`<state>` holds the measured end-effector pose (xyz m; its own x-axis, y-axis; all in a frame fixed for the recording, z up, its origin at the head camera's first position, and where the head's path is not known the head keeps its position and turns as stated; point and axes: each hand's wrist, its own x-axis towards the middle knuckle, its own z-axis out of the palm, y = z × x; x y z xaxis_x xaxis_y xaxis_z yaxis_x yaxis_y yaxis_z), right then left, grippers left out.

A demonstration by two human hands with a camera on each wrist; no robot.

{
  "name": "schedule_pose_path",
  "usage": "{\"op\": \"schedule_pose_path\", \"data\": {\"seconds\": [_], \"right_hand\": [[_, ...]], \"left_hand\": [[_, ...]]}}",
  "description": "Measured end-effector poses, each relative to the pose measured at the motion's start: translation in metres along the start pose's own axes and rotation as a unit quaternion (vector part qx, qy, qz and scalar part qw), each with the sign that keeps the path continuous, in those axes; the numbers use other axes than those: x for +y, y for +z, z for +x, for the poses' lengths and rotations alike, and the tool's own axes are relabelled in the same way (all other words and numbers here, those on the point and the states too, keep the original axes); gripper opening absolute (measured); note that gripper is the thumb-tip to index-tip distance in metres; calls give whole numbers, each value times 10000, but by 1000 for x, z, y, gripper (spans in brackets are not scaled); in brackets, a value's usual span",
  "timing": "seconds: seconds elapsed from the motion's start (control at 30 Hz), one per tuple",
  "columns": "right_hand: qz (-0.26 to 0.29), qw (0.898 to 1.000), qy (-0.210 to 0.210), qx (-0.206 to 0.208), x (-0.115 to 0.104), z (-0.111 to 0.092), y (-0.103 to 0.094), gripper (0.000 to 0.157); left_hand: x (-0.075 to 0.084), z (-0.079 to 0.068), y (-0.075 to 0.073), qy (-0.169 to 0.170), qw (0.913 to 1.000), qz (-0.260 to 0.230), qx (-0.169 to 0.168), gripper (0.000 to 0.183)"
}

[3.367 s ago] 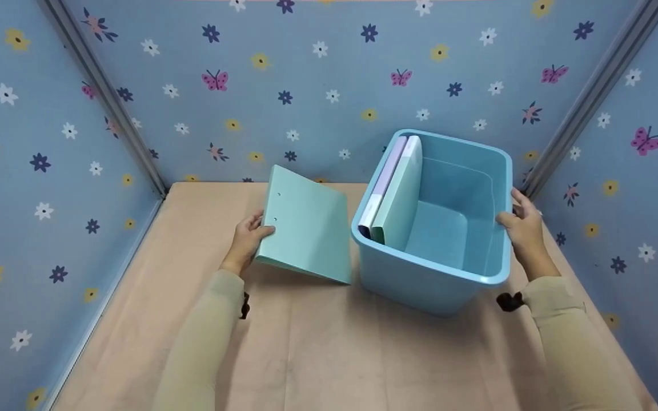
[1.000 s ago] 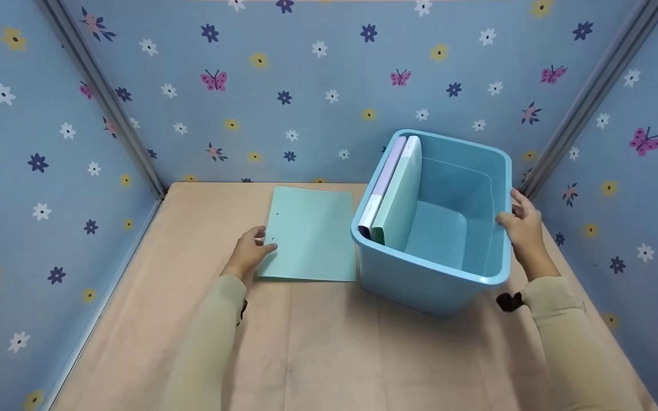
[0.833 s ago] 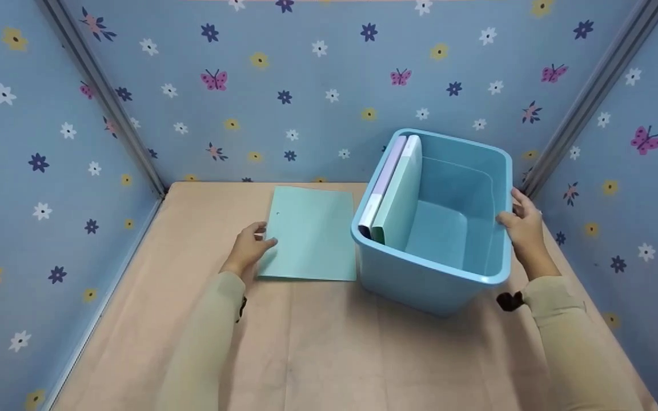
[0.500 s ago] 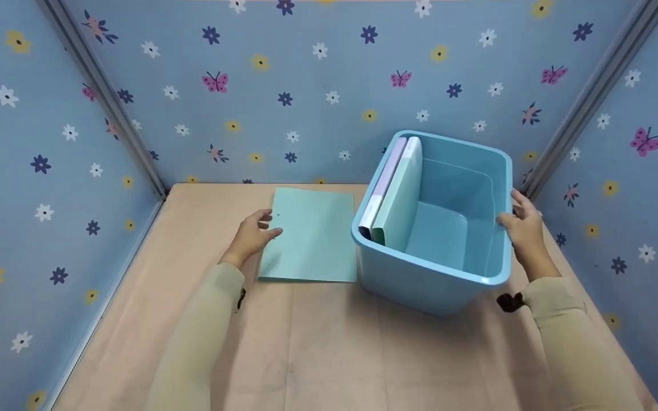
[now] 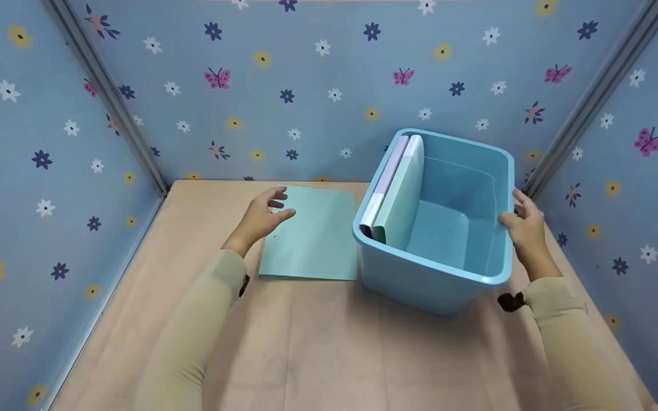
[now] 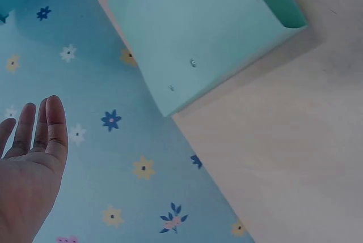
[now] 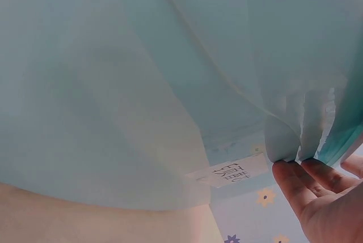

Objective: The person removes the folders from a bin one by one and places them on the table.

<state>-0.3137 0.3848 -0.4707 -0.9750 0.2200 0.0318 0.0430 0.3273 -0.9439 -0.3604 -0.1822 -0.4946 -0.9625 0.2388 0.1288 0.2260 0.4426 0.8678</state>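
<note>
A mint-green file folder (image 5: pixel 320 237) lies flat on the table left of the blue plastic bin (image 5: pixel 414 285). My left hand (image 5: pixel 257 217) hovers over its far left corner, fingers spread and relaxed, holding nothing. In the left wrist view, the hand (image 6: pixel 31 175) is apart from the folder (image 6: pixel 190 30), whose two metal rivets and hollow end show. My right hand (image 5: pixel 526 234) grips the bin's right rim, thumb over the edge and fingers outside. In the right wrist view, its fingertips (image 7: pixel 283 169) touch the bin's outer wall (image 7: pixel 113 84).
Inside the bin, a lilac-and-white folder (image 5: pixel 385 180) and another mint folder (image 5: pixel 404 191) stand upright against the left wall. Blue flowered panels (image 5: pixel 317 74) enclose the cloth-covered table (image 5: pixel 329 348) at the back and both sides.
The mint folder, earlier held tilted by my left hand, now lies flat. That hand has let go and moved up and away over the far corner. My right hand stays on the rim.
</note>
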Motion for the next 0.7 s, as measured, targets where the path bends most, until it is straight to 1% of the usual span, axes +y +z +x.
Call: {"op": "schedule_pose_path", "data": {"seconds": [0.17, 0.37, 0.57, 0.7], "right_hand": [[-49, 10000, -6, -15, -1, -1, 0, 84], [77, 10000, -38, -10, -3, -3, 1, 84], [55, 10000, -43, -26, -3, -3, 1, 84], [68, 10000, -11, -32, -2, -3, 1, 84]], "left_hand": [[13, 0, 3, 218, 9997, -46, 25, 68], [29, -3, 5, 456, 9989, -129, -32, 66], [41, -6, 7, 624, 9979, -157, -78, 66], [48, -5, 8, 729, 9972, -142, -107, 66]]}}
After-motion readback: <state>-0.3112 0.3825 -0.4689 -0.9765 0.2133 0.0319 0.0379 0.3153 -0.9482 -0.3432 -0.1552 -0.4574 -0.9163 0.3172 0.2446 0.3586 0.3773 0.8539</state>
